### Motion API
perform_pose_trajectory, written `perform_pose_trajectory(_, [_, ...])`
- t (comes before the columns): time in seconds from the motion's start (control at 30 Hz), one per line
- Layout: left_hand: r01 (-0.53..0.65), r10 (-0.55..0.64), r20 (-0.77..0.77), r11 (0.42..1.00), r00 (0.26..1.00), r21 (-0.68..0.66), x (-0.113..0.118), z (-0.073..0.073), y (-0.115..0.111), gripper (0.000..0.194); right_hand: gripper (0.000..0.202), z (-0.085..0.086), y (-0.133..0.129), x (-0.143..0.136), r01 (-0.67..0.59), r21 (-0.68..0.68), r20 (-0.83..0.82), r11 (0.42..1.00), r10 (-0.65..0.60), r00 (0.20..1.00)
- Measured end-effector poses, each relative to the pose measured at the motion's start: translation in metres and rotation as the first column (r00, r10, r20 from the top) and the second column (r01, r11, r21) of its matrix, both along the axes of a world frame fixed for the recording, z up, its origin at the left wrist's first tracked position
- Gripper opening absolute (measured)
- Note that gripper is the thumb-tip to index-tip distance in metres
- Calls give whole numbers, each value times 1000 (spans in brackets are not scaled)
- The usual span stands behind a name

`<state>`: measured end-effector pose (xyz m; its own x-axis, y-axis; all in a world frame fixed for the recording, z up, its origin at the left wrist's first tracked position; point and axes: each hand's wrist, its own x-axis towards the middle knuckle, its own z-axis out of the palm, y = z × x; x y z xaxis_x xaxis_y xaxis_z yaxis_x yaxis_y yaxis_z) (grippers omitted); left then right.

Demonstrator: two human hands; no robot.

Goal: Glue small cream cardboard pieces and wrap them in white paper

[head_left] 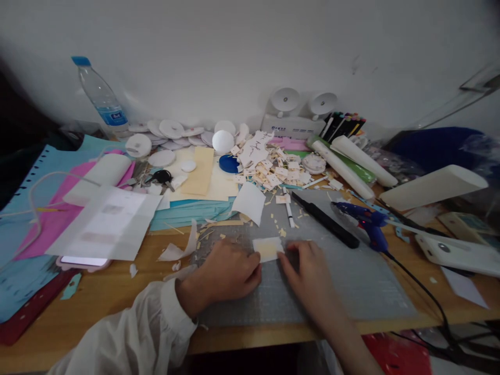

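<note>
A small white paper with a pale yellow piece on it [267, 249] lies on the grey cutting mat [351, 281]. My left hand [225, 268] is closed, with its fingers curled and its thumb side holding the paper's left edge. At the paper's right edge is my right hand [308, 268], its thumb tip touching the edge and a gap showing between thumb and index finger. A white marker [288, 209] and small yellowish scraps [282, 232] lie beyond the paper.
A black stick-like tool [326, 219] and a blue glue gun [365, 221] lie at right. Behind are a heap of small cards [273, 169] and white discs [172, 129]. A white sheet [107, 221] partly covers a phone [84, 261] at left. A bottle [101, 96] stands behind.
</note>
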<state>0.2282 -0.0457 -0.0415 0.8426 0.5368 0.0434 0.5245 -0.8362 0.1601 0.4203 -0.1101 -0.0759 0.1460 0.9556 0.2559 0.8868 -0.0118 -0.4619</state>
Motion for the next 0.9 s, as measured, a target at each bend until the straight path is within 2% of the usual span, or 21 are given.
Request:
perform_pose_trajectory(0.23, [8,-8,6,1000,1000,-1,1,2,-1,23,12,-8,2,-8,-36,-28,-12,999,35,999])
perform_pose_trajectory(0.3, [-7,7,29,1000,1000,11,2,1,-1,22,11,-6,2,-8,-49,-14,-91,999,47,995])
perform_pose_trajectory(0.37, [-60,55,106,997,993,41,2,0,0,23,10,-1,0,-8,-86,0,-263,996,83,961])
perform_pose_trajectory(0.47, [-206,188,328,978,926,22,1,0,1,26,12,12,-3,-7,-143,4,-576,990,119,809])
perform_pose_trajectory(0.53, [-279,300,499,953,813,-118,0,3,2,23,14,22,-5,-6,-150,-28,-730,988,82,679])
perform_pose_trajectory(0.6, [-262,424,628,904,653,-339,0,7,4,10,14,31,-5,-7,-141,-40,-864,989,37,502])
perform_pose_trajectory(0.63, [-210,495,654,859,572,-467,1,9,4,9,14,35,-4,-9,-138,-32,-919,990,26,394])
perform_pose_trajectory(0.67, [-129,570,646,792,508,-596,2,10,5,18,13,38,-4,-10,-134,-17,-957,991,23,290])
perform_pose_trajectory(0.73, [73,709,545,579,448,-812,5,11,6,33,12,43,-3,-13,-131,12,-988,991,32,151])
perform_pose_trajectory(0.8, [250,784,420,340,457,-907,7,11,6,34,12,45,-3,-15,-139,11,-991,990,30,134])
perform_pose_trajectory(0.83, [301,800,377,257,467,-918,8,10,5,33,13,46,-3,-16,-154,5,-987,988,29,155])
perform_pose_trajectory(0.87, [330,808,352,209,472,-921,9,9,5,30,14,47,-3,-16,-180,-4,-982,984,31,187])
perform_pose_trajectory(0.9, [344,814,342,188,470,-920,9,8,4,27,15,48,-2,-16,-207,-15,-975,978,31,218])
